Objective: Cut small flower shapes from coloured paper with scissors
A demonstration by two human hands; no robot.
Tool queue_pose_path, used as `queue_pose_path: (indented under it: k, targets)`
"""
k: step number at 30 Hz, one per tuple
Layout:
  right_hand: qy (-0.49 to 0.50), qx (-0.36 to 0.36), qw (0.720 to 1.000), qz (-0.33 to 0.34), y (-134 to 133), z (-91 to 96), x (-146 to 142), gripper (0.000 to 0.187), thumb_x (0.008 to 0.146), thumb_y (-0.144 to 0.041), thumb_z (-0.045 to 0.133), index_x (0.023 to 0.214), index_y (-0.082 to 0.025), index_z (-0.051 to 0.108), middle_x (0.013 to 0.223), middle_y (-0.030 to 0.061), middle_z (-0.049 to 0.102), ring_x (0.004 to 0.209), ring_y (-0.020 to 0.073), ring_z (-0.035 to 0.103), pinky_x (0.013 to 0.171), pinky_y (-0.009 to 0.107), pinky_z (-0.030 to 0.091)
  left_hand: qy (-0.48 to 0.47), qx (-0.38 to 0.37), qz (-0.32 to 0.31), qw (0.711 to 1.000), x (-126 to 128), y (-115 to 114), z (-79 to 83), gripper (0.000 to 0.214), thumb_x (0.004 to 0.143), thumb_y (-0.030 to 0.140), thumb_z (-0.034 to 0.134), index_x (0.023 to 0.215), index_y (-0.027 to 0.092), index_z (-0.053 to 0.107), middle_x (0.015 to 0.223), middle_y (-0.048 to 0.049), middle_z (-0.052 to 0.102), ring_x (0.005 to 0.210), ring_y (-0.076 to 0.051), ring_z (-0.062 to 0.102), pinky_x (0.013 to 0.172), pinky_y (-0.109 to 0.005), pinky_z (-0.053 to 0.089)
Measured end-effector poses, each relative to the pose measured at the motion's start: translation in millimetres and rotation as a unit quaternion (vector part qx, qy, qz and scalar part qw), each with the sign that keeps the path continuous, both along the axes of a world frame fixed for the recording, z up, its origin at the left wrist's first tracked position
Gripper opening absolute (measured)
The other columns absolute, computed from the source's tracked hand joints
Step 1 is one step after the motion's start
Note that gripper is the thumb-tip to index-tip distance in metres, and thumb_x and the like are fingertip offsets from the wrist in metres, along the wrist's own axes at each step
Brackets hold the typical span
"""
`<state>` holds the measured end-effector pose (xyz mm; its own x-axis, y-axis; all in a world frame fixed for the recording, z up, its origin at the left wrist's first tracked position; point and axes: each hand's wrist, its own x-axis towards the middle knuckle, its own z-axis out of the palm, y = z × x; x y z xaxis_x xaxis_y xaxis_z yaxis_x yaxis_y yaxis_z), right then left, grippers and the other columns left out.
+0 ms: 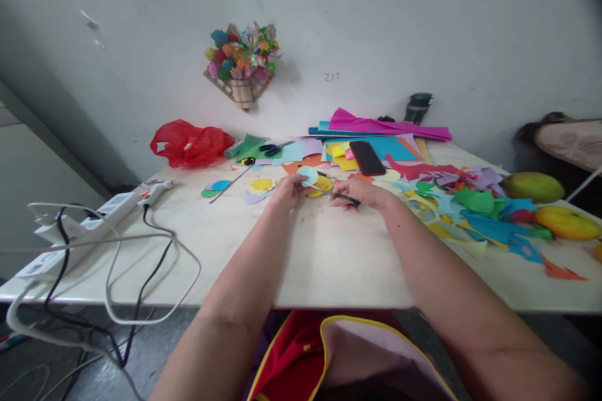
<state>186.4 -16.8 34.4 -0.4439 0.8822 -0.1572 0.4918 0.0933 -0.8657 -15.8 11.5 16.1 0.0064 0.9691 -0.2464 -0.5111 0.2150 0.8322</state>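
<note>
My left hand (288, 192) pinches a light blue paper piece (308, 173) with a rounded edge, held a little above the table. My right hand (361, 192) is closed around the black handles of a pair of scissors (346, 198). The blades point left, towards the blue paper; whether they touch it I cannot tell. Yellow paper (323, 185) shows behind the blades. Left of my left hand lie a yellow scalloped paper piece (262, 185) and a blue paper circle (221, 185).
Coloured paper scraps (475, 200) cover the table's right side, near a mango (567, 222). Further back are a phone (367, 158), a second pair of scissors (275, 148) and a red plastic bag (190, 143). A power strip (106, 213) with loose cables lies at the left.
</note>
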Motion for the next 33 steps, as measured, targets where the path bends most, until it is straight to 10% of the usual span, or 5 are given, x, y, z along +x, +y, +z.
queue_pose_path:
  k: [33]
  targets:
    - [-0.010, 0.025, 1.000, 0.001, -0.8, -0.7, -4.0, 0.037, 0.058, -0.043, 0.085, 0.075, -0.015, 0.068, 0.047, -0.0044, 0.054, 0.042, 0.0079, 0.047, 0.043, 0.021, 0.037, 0.008, 0.007, 0.006, 1.000, 1.4, -1.4, 0.5, 0.012, 0.067, 0.000, 0.058, 0.073, 0.010, 0.063, 0.066, -0.0078, 0.068, 0.061, -0.019, 0.067, 0.061, -0.031, 0.058]
